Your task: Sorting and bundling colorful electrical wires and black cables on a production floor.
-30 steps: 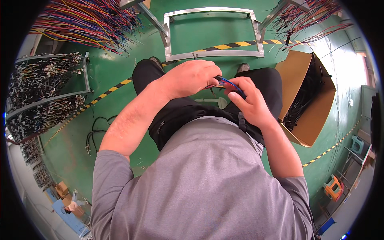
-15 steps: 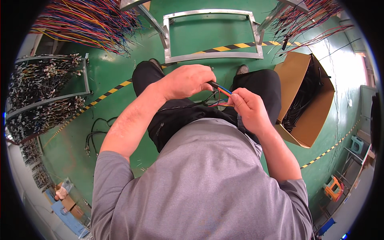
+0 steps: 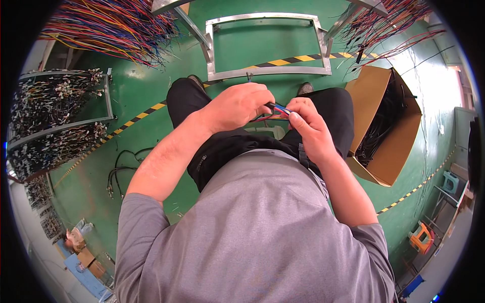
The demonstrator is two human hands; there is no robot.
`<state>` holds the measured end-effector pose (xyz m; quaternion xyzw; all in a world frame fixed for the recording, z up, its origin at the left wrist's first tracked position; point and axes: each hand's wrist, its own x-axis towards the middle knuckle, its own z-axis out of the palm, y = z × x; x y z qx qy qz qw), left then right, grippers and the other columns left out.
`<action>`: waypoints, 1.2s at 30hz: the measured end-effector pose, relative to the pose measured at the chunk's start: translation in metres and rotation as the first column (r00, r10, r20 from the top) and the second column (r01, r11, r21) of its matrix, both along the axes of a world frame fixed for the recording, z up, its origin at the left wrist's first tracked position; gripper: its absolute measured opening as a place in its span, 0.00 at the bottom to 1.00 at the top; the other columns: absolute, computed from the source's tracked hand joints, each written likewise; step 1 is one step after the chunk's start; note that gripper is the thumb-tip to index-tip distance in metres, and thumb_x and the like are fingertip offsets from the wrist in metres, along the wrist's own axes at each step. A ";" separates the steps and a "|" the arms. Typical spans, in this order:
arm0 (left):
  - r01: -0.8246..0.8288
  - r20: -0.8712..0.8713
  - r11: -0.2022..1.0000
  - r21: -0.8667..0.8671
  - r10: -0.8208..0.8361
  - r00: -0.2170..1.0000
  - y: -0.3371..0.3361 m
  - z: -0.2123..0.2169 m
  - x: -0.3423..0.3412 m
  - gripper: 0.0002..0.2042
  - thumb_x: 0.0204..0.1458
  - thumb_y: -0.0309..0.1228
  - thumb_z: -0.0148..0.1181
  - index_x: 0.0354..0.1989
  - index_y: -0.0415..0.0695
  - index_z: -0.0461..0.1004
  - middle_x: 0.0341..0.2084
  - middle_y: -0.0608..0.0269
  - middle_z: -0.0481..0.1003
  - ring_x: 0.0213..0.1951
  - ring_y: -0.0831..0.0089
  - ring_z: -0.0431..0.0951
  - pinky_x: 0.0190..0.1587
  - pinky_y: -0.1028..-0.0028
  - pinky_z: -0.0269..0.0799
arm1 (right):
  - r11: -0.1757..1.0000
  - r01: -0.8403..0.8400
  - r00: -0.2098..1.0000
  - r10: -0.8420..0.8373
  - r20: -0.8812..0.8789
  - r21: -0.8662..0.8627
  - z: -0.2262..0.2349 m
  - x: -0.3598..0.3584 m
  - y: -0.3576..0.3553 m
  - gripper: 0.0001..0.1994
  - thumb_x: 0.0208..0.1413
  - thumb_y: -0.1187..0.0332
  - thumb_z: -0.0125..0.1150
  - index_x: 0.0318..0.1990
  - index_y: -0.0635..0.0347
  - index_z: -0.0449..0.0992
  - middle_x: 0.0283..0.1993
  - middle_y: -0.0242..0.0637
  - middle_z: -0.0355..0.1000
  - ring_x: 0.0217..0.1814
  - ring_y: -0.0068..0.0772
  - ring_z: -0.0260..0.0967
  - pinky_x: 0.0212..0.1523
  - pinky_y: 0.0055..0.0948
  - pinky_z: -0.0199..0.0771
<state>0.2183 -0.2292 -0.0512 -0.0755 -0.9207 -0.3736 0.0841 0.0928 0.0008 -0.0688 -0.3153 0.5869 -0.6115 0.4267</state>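
Note:
Over my lap, my left hand (image 3: 241, 106) is closed around a wire bundle, its knuckles turned up. Blue, red and light wires (image 3: 281, 109) run out of a short black sleeve (image 3: 271, 105) beside its fingertips. My right hand (image 3: 312, 127) pinches those wires between thumb and fingers, just to the right. Below the left fingers hangs a loop of red and dark wires. A thin dark wire end (image 3: 249, 77) sticks up beyond the left knuckles. Inside the fists the wires are hidden.
An open cardboard box (image 3: 371, 113) of black cables stands at my right. Ahead is a metal frame (image 3: 270, 71). Colored wires (image 3: 111, 30) hang at the far left, above racks of connectors (image 3: 60, 101). Black cables (image 3: 118, 171) lie on the floor at left.
My right hand has moved slightly up and closer to the left. The dark cable across my lap has left that place, and a wire end now shows above my left hand.

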 end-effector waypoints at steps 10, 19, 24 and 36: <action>0.005 0.025 0.999 0.036 -0.006 1.000 -0.009 -0.010 0.003 0.09 0.58 0.28 0.68 0.43 0.40 0.76 0.34 0.56 0.74 0.39 0.51 0.76 0.43 0.57 0.73 | 0.994 -0.106 0.973 0.096 -0.210 -0.035 -0.005 0.003 -0.003 0.15 0.77 0.63 0.51 0.42 0.64 0.77 0.46 0.33 0.68 0.43 0.28 0.66 0.46 0.29 0.68; 0.084 -0.048 0.984 -0.158 -0.093 0.995 0.005 -0.001 -0.001 0.11 0.53 0.30 0.71 0.39 0.43 0.76 0.31 0.59 0.74 0.37 0.56 0.77 0.43 0.59 0.75 | 0.966 -0.047 0.861 0.168 -0.479 0.255 0.028 0.013 -0.006 0.18 0.77 0.66 0.50 0.31 0.65 0.72 0.36 0.40 0.66 0.37 0.39 0.65 0.41 0.36 0.67; 0.130 -0.050 0.979 -0.156 -0.139 0.989 0.007 -0.004 0.001 0.11 0.53 0.31 0.71 0.39 0.44 0.74 0.32 0.59 0.73 0.37 0.56 0.77 0.42 0.59 0.74 | 0.957 -0.177 0.953 0.224 -0.202 0.229 0.022 0.009 -0.008 0.17 0.77 0.62 0.51 0.36 0.65 0.76 0.38 0.40 0.70 0.37 0.40 0.68 0.43 0.40 0.71; 0.134 -0.008 0.979 -0.155 -0.137 0.991 0.009 -0.005 0.001 0.11 0.53 0.30 0.70 0.40 0.44 0.75 0.31 0.59 0.73 0.37 0.56 0.77 0.43 0.59 0.74 | 0.970 -0.094 0.836 -0.045 0.546 0.224 0.007 0.028 -0.001 0.18 0.81 0.57 0.47 0.36 0.56 0.71 0.26 0.23 0.60 0.24 0.16 0.51 0.24 0.21 0.50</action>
